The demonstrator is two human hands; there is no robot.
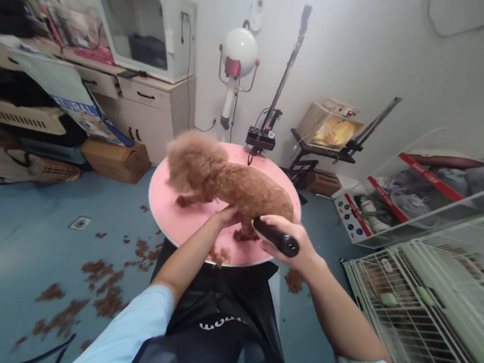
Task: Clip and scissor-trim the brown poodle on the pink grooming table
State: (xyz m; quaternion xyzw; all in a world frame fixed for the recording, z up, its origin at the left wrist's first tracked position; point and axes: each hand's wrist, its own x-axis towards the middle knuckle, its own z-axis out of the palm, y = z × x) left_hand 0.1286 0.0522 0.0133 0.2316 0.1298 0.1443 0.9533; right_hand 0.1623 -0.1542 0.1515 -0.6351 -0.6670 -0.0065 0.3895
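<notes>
"Where's the dog (250, 189)?"
"Standing on 1 round pink table (177, 226), its head to the left."
"And the right hand (303, 240)?"
"Fingers closed around black clippers (277, 237), by the dog's hind end."
"The left hand (230, 216)?"
"Under the belly. Its fingers are partly hidden; I can't tell how far open."
"Loose hair (220, 256)?"
"At the table's near edge."
</notes>
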